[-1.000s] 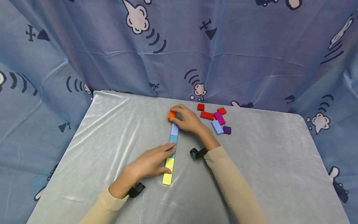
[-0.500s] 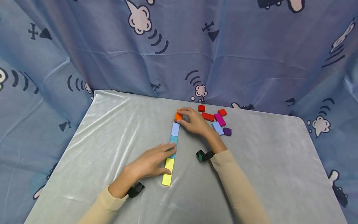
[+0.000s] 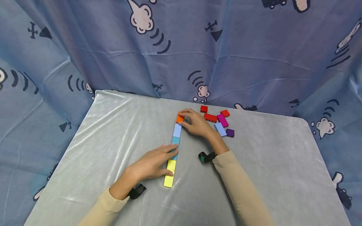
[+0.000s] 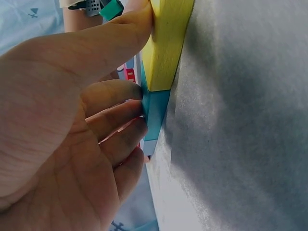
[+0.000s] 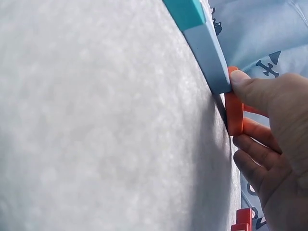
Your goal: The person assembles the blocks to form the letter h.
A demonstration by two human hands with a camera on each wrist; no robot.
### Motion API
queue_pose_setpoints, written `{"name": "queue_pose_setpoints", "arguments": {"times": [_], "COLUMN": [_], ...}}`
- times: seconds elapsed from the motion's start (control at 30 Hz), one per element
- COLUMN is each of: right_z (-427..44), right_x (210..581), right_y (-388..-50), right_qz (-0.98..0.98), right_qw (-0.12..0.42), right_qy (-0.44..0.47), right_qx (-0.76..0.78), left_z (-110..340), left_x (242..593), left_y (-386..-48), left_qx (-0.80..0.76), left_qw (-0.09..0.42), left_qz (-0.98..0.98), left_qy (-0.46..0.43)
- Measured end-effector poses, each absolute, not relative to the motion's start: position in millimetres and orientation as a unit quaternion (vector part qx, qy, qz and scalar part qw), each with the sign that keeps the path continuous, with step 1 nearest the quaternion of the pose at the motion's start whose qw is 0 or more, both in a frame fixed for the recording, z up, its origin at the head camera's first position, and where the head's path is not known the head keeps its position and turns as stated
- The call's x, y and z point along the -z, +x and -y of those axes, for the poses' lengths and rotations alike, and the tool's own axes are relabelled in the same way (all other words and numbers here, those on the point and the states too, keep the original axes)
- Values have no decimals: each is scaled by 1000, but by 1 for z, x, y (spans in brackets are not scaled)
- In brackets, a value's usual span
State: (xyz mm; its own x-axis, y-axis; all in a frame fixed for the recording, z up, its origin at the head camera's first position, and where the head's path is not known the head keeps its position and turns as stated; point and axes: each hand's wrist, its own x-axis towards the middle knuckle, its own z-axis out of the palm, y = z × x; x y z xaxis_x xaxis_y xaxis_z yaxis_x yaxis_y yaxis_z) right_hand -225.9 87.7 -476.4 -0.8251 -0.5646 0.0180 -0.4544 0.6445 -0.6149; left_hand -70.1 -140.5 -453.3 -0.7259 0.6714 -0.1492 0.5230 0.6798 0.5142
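In the head view, a row of coloured blocks runs away from the person along the cloth-covered counter (image 3: 268,163): a yellow block (image 3: 168,181) nearest, then a teal section (image 3: 175,140), a light blue block (image 3: 177,130) and, at the far end, an orange block (image 3: 179,118). The right hand (image 3: 196,123) pinches the orange block between thumb and fingers. The left hand (image 3: 151,163) lies across the near part of the row, its fingers loosely extended over the teal section and its thumb on the yellow block, gripping nothing. To the right of the row's far end sits a loose cluster: a small red block (image 3: 204,109), a longer red block (image 3: 210,118), another small red block (image 3: 225,113), a magenta block (image 3: 222,120), a second light blue block (image 3: 220,129) and a dark purple block (image 3: 230,133). A blue patterned curtain (image 3: 181,31) hangs behind.

In the left wrist view, the thumb rests against the yellow block and the fingertips, slightly bent, touch the side of the teal section.

In the right wrist view, the thumb presses the orange block with fingers behind it, at the light blue block's end; whether those two blocks actually touch is hard to tell from this angle.
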Motion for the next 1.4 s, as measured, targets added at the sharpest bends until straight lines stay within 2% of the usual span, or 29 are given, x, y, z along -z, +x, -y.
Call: {"name": "queue_pose_setpoints", "arguments": {"times": [0.53,1.0,1.4], "right_z": [-86,-85,-77], "right_x": [480,483,479], "right_y": [-223,-210,-207], "right_qz": [-912,-921,-932], "right_qw": [74,38,37], "right_qy": [-293,-304,-292], "right_qx": [278,239,210], "left_z": [140,139,139], "left_x": [452,453,451], "left_y": [-70,-67,-68], "left_qx": [-217,-217,-206], "left_qw": [158,169,156], "left_qz": [-902,-903,-905], "left_qy": [338,330,337]}}
